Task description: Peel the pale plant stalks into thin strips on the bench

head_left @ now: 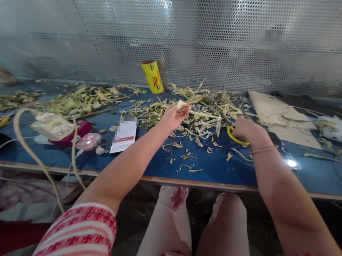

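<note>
Bench, blue top, at the moment recorded: your left hand was raised just above it, palm turned up, fingers curled narrow around a pale strip of stalk pinched at the fingertips. Your right hand rested on the bench to the right, closed on the yellow handles of a pair of scissors whose blade pointed left toward the held piece; hand and stalk were near but apart. Between and behind both hands lay a heap of trimmings, pale green and cream peelings, with loose curls scattered nearer you. Further items: a second heap of peelings to the left; a yellow roll standing tilted against the perforated metal screen; a white card; a pink pouch with a small packet on it; a sheet of cardboard at right. Step in hand, by judgement: trimming the stalk piece, with the cut not yet made. The next move would seem to call for bringing the blades to the strip while your left fingers kept clear of the edge.
</note>
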The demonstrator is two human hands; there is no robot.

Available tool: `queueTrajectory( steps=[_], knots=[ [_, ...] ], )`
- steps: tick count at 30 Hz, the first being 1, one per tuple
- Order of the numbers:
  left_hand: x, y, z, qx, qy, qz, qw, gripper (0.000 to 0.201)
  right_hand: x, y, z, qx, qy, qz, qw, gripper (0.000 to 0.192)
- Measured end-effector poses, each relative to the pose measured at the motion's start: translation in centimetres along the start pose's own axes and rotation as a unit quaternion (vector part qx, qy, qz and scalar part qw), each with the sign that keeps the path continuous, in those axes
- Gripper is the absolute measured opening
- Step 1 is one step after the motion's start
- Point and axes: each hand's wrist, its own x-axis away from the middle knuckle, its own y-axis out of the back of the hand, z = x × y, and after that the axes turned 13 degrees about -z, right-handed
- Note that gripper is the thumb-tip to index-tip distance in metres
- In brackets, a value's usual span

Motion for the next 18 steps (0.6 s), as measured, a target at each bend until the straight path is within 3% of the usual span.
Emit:
queueTrajectory(
  steps=[4,8,11,15,18],
  knots=[
    [-0.3,0.4,0.0,0.002,-0.027,0.056,0.998,0.004,-0.5,-0.1,-0.5,-0.024,-0.010,-0.054,0.998,0.066],
    [-0.3,0.4,0.2,0.000,-0.053,0.047,0.997,0.007,-0.1,0.4,-0.5,-0.084,-0.035,-0.170,0.981,0.060],
    [-0.5,0.4,0.3,-0.004,-0.064,0.038,0.997,0.010,0.8,0.9,0.2,-0.122,-0.017,-0.226,0.966,0.055],
    [-0.8,0.5,0.2,-0.003,-0.065,0.018,0.998,0.010,1.4,1.1,1.0,-0.145,0.009,-0.262,0.954,0.051],
    [-0.8,0.5,0.1,-0.007,-0.064,0.020,0.998,0.008,0.8,0.8,0.3,-0.133,0.008,-0.237,0.962,0.053]
  ],
)
